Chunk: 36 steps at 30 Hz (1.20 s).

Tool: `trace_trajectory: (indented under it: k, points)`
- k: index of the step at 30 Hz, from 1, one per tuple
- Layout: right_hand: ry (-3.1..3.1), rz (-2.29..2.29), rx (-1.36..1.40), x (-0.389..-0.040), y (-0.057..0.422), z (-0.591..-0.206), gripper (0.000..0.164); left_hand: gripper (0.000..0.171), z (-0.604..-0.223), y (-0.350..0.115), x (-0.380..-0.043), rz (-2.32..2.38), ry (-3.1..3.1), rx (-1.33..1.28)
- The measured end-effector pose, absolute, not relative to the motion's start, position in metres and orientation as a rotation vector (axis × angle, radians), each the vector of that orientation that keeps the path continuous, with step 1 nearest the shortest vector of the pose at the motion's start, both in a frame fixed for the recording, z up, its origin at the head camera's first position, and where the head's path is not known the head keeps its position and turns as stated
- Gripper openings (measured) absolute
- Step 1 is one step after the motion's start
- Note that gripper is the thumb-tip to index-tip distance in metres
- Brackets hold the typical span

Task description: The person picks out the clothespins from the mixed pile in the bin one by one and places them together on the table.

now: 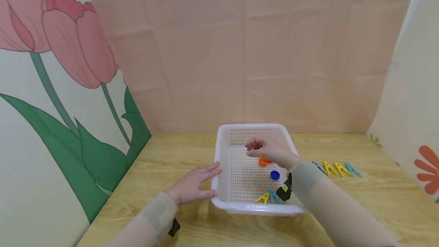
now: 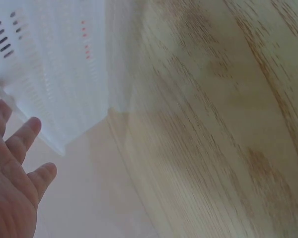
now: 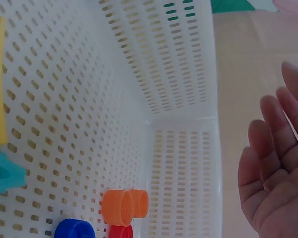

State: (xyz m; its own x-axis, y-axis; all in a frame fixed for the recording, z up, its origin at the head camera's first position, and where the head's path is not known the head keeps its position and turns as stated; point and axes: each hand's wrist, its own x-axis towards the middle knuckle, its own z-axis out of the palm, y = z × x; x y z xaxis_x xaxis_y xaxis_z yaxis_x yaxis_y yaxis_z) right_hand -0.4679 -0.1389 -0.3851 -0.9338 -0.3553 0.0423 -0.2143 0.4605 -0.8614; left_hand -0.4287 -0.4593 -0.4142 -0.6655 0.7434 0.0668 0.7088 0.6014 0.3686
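Note:
A white perforated plastic basket (image 1: 253, 208) sits on the wooden table. My left hand (image 1: 193, 184) rests on its left rim, fingers extended; the left wrist view shows those fingertips (image 2: 29, 130) at the basket's outer edge. Over the basket hovers my right hand (image 1: 269, 151), fingers loosely bent, and nothing shows in it in the right wrist view. Inside the basket lie orange bottle caps (image 3: 117, 207), a red cap (image 3: 120, 231) partly hidden, and a blue cap (image 1: 275, 175). Near the front wall are a yellow clothespin (image 1: 262, 198) and a light blue clothespin (image 1: 274, 196).
To the basket's right, a row of clothespins lies on the table: a dark blue one (image 1: 319, 167), two yellow ones (image 1: 329, 169) and a light blue one (image 1: 352, 169). A pinkish sheet (image 1: 205, 68) hangs behind, with flower-patterned panels (image 1: 79, 41) at the sides.

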Motion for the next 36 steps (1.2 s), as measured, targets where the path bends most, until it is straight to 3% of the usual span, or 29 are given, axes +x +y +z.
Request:
trace_trajectory:
  k: [16,36]
  points:
    - [2.451,-0.699,-0.708,-0.46,-0.154,-0.404,0.016,0.069,-0.414,-0.462,-0.427,0.556,2.732,1.24]
    - [2.382,-0.348,-0.562,-0.451,-0.159,-0.41,0.021,0.07,-0.414,-0.462,-0.427,0.575,2.723,1.228]
